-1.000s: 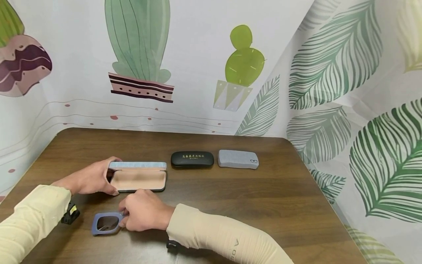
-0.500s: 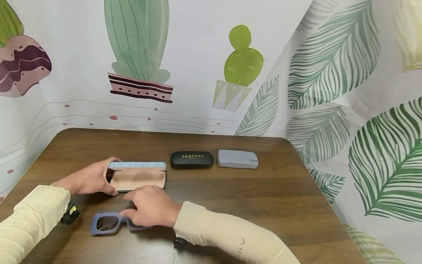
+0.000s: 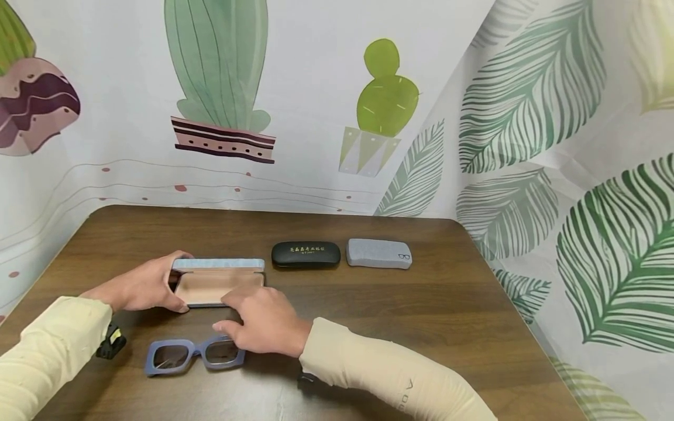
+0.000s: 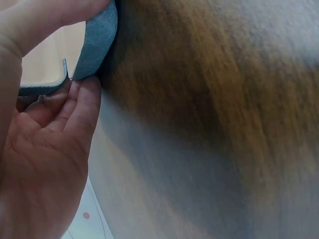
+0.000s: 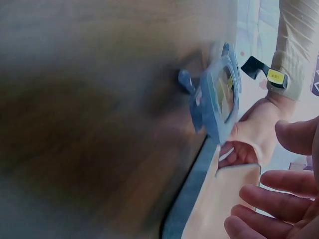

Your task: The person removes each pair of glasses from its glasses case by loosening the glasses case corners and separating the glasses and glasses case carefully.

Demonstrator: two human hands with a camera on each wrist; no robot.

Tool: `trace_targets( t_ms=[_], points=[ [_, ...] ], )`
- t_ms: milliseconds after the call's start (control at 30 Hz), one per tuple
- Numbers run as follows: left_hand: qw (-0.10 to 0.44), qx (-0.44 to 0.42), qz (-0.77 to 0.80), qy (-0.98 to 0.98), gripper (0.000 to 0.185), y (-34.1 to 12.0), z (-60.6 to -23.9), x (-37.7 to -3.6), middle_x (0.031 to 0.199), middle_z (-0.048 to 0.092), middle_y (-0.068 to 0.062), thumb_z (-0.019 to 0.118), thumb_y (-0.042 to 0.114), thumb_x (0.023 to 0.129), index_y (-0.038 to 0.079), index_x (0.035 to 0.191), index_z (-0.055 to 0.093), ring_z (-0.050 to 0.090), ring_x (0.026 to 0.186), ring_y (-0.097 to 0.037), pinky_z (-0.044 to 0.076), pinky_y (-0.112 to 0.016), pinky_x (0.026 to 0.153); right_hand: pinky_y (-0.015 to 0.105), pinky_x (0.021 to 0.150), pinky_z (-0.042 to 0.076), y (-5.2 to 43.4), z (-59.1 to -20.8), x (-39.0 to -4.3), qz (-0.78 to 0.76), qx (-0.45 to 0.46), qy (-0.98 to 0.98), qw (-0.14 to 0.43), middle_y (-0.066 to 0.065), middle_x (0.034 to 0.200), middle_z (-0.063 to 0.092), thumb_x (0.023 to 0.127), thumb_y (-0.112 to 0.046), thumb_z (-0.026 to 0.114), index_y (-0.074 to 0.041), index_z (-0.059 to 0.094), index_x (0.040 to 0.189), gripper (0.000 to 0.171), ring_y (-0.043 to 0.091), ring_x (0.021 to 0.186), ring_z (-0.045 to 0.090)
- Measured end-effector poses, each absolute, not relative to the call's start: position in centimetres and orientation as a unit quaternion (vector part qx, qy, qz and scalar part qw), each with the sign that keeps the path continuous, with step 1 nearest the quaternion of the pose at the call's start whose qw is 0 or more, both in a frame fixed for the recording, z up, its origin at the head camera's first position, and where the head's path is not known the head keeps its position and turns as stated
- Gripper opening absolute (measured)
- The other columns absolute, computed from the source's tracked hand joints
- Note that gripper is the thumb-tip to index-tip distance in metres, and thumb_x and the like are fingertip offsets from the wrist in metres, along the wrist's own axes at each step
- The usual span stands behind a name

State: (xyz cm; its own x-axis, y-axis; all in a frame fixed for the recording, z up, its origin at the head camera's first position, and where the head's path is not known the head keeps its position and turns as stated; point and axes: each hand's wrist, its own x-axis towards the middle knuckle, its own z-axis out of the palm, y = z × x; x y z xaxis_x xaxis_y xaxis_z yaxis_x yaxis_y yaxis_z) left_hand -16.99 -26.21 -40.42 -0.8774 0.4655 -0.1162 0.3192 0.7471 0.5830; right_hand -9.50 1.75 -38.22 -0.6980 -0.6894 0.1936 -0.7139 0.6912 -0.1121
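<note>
An open glasses case (image 3: pixel 218 282) with a tan lining and a light-blue lid lies on the left of the brown table (image 3: pixel 421 316). My left hand (image 3: pixel 144 286) grips its left end, thumb over the lid edge and fingers under the base (image 4: pixel 97 45). A pair of blue square-framed glasses (image 3: pixel 193 354) lies flat in front of the case. My right hand (image 3: pixel 265 321) hovers beside the right lens, its fingers loosely extended over the case's front edge and holding nothing. In the right wrist view the glasses (image 5: pixel 217 97) stand apart from my fingers (image 5: pixel 269 196).
A shut black case (image 3: pixel 306 255) with gold lettering and a shut grey case (image 3: pixel 379 253) lie side by side behind and to the right. Printed cactus and leaf wall panels enclose the table at the back and right.
My right hand has let go of the blue glasses and slid right and up toward the open case, uncovering both lenses. The left hand and case have stayed put.
</note>
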Motion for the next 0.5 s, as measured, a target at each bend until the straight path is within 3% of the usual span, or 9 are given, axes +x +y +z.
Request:
trace_targets(
  t_ms=[167, 500],
  points=[
    [0.129, 0.209, 0.284, 0.927, 0.103, -26.2, -40.4, -17.1, 0.124, 0.068, -0.022, 0.097, 0.035, 0.063, -0.003, 0.142, 0.043, 0.064, 0.101, -0.025, 0.050, -0.027, 0.080, 0.026, 0.100, 0.056, 2.9, -37.7, -9.9, 0.115, 0.379, -0.912, 0.108, -0.003, 0.130, 0.074, 0.101, -0.049, 0.063, -0.016, 0.072, 0.131, 0.045, 0.011, 0.127, 0.067],
    [0.137, 0.206, 0.293, 0.924, 0.105, -26.3, -40.5, -17.1, 0.127, 0.066, -0.025, 0.097, 0.033, 0.063, -0.005, 0.143, 0.041, 0.066, 0.105, -0.028, 0.051, -0.025, 0.080, 0.033, 0.104, 0.055, 4.9, -37.3, -11.4, 0.173, 0.347, -0.905, 0.177, 0.004, 0.129, 0.074, 0.098, -0.039, 0.069, -0.009, 0.073, 0.125, 0.040, 0.018, 0.126, 0.069]
  ],
)
